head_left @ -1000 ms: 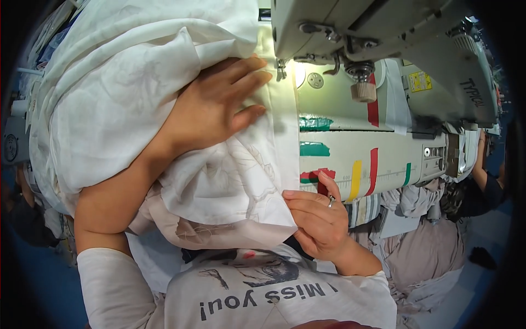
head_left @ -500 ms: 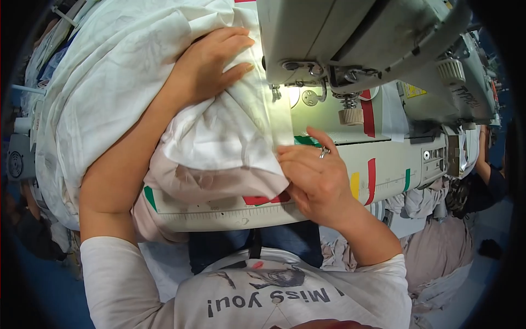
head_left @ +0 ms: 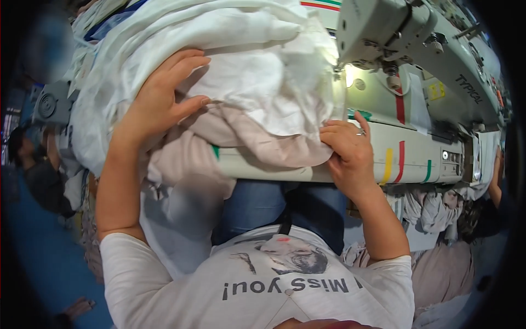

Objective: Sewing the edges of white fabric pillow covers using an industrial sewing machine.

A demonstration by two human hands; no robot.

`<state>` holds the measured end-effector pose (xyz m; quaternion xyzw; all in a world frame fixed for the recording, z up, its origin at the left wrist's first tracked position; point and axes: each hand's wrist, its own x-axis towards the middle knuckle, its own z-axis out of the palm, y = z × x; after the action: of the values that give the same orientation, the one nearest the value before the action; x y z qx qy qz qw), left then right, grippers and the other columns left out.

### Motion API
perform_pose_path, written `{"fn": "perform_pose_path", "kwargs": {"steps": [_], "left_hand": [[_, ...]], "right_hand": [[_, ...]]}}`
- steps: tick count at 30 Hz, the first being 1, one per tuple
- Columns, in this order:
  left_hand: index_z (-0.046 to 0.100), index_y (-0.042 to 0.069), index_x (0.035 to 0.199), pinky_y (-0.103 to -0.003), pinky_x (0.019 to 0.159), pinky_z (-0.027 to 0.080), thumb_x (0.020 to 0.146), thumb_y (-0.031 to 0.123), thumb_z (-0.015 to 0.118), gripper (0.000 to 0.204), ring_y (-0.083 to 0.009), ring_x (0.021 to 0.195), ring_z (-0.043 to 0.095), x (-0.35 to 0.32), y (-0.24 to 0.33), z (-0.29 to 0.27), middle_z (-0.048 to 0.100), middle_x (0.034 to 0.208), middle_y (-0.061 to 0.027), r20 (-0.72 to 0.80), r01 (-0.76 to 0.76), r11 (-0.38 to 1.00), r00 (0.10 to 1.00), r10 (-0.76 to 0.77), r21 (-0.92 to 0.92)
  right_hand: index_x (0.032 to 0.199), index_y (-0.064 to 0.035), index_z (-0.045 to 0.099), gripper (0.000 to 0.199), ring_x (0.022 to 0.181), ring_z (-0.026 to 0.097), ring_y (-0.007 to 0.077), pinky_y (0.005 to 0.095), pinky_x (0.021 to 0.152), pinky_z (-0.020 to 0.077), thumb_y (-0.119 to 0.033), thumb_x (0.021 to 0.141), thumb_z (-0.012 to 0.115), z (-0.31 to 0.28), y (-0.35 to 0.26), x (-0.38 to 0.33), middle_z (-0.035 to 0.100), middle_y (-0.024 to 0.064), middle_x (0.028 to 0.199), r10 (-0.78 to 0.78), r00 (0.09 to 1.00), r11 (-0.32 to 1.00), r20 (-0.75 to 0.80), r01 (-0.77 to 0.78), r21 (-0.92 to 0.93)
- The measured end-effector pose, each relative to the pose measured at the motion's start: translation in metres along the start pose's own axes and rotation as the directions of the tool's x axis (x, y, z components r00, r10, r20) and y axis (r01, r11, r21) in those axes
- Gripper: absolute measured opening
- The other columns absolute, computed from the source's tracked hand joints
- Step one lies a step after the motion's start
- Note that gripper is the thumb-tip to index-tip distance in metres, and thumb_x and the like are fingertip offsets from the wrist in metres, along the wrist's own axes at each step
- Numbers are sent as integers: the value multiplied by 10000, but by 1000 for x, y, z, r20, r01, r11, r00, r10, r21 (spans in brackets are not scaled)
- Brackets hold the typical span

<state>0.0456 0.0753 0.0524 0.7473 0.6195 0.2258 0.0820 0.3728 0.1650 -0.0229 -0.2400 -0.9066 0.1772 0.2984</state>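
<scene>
- The left hand (head_left: pixel 147 107) has its fingers spread, thumb well apart from the rest, laid over the white cloth (head_left: pixel 246 68).
- The right hand (head_left: pixel 350 153) has its fingers bent and closed on the cloth's near right edge; a ring (head_left: pixel 361 132) sits on one finger.
- The white cloth lies bunched under the left fingers and reaches across to the right ones.
- A pale pink layer (head_left: pixel 263 147) hangs in folds between the two sets of fingers.
- The sewing machine (head_left: pixel 375 30) stands just beyond the right fingers, its lamp lit.
- Tape strips mark the tabletop (head_left: pixel 415 156) right of those fingers.
</scene>
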Motion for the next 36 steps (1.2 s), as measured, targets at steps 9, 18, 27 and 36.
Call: {"fn": "perform_pose_path", "kwargs": {"steps": [9, 18, 27, 36], "left_hand": [[530, 119, 1261, -444, 990, 375, 676, 105, 770, 633, -403, 1170, 438, -69, -19, 6, 458, 1290, -198, -449, 188, 900, 894, 10, 393], [595, 82, 1181, -389, 1009, 397, 722, 98, 679, 467, -335, 1196, 483, -33, -71, -33, 542, 1224, -172, -644, 250, 962, 756, -121, 113], [605, 42, 963, -325, 771, 510, 702, -32, 618, 271, -231, 844, 634, -28, -32, -27, 623, 870, -96, -732, 123, 990, 680, -38, 62], [665, 29, 813, -321, 743, 542, 750, -58, 634, 112, -267, 864, 672, -78, -41, 4, 659, 1038, -119, -708, 168, 939, 698, 101, 300]], "right_hand": [[1110, -84, 608, 482, 1180, 511, 324, 527, 1080, 235, 25, 644, 660, 22, -72, -1, 565, 119, 1206, -84, 996, 984, 29, 87, -157], [1022, 35, 640, 194, 891, 601, 107, 307, 981, 404, 54, 842, 572, -32, -69, 15, 661, 49, 957, 276, 917, 794, -288, -48, 606], [996, 35, 652, 126, 883, 553, 65, 201, 846, 402, -52, 915, 609, -71, -31, 10, 648, 19, 942, 403, 830, 650, -387, 38, 759], [1087, 42, 627, 185, 869, 573, 47, 184, 796, 434, -15, 919, 574, -69, -21, 16, 646, 33, 978, 374, 856, 658, -356, 26, 753]]}}
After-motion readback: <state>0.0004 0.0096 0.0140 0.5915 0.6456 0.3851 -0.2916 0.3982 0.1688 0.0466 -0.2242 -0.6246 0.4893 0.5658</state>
